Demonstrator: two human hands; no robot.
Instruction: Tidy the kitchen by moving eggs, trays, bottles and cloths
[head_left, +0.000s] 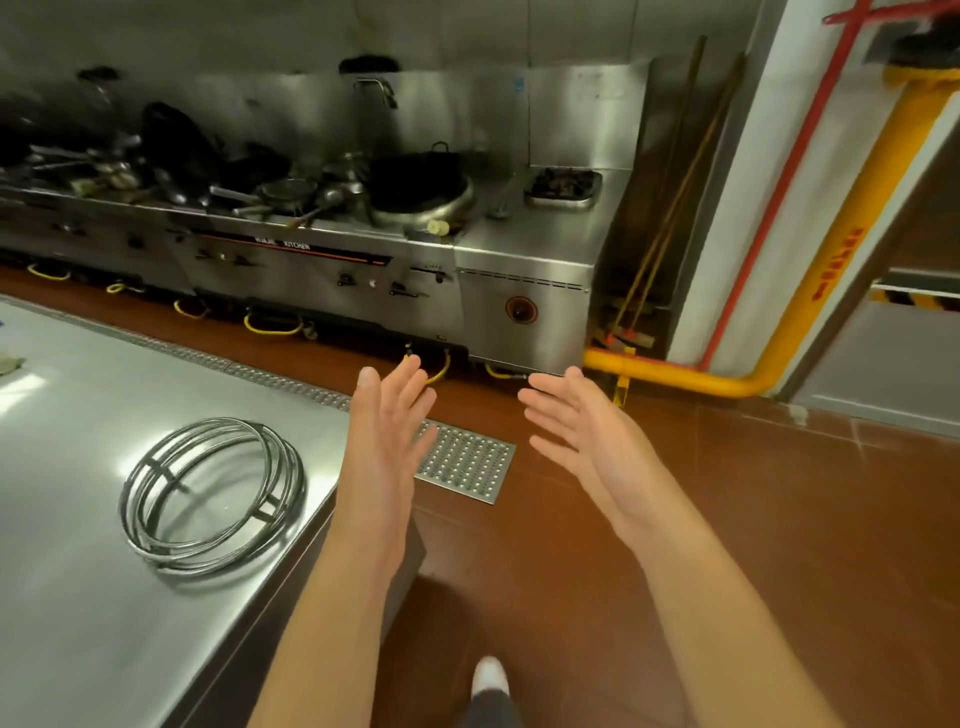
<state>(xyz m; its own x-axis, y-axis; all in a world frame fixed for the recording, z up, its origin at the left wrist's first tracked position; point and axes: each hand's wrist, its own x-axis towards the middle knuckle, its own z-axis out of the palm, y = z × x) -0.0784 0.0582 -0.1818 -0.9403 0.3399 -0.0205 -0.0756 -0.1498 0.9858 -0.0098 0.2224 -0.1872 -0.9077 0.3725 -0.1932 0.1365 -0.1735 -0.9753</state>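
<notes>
Shoe: white shoe (489, 675) on the red floor (779, 519).
Grip: left hand (387, 421) and right hand (582, 431) spread wide, holding nothing.
Worktop (78, 571): bears only wire rings (210, 496).
Task things: eggs, trays, bottles, cloths not visible.
Progress: cannot judge; apparently between moves.

- Left hand (387, 436) and right hand (582, 431) side by side, apart, over floor.
- Left of left hand: wire rings (210, 496) on steel table (78, 597).
- Between hands, lower: floor grate (467, 462).
- Beyond both: stove range (332, 249), wok (415, 179) on top.
- Beyond right hand: pipe (675, 376).
</notes>
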